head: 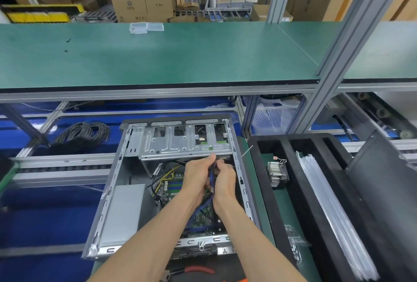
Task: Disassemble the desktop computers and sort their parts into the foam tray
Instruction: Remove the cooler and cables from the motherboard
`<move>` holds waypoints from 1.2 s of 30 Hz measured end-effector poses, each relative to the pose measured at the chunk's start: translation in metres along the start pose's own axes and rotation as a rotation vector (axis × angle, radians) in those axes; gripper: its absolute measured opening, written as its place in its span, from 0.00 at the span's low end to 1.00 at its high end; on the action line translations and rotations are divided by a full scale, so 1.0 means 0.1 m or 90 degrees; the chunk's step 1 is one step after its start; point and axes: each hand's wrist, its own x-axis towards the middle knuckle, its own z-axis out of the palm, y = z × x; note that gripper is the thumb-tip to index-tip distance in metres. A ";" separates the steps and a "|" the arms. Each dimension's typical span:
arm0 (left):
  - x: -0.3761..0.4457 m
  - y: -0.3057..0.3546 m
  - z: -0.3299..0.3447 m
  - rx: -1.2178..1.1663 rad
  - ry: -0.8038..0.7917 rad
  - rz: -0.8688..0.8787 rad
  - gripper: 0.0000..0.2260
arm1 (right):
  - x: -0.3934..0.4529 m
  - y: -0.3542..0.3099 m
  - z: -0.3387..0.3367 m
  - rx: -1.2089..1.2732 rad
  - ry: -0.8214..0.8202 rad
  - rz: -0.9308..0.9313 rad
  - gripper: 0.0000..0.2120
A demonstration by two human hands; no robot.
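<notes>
An open desktop case [126,168] lies on its side in front of me, its motherboard [171,188] and silver drive cage [180,144] exposed. Both my hands are inside it, just below the cage. My left hand [196,174] and my right hand [224,180] are curled together around a blue cable [204,206] that runs down over the board. A black foam tray [282,153] stands to the right of the case, with a heatsink fan [277,174] in its left slot and clear plastic bags [334,211] in a middle slot.
A coil of black cable [84,135] lies to the left behind the case. Red-handled pliers [191,270] rest at the near edge. A green shelf [158,56] with small clear boxes [146,27] spans above. A dark case panel [388,191] leans on the tray's right.
</notes>
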 end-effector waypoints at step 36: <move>-0.42 0.39 -0.73 0.342 -0.358 0.176 0.08 | -0.56 -0.80 0.26 0.118 -0.360 -0.016 0.15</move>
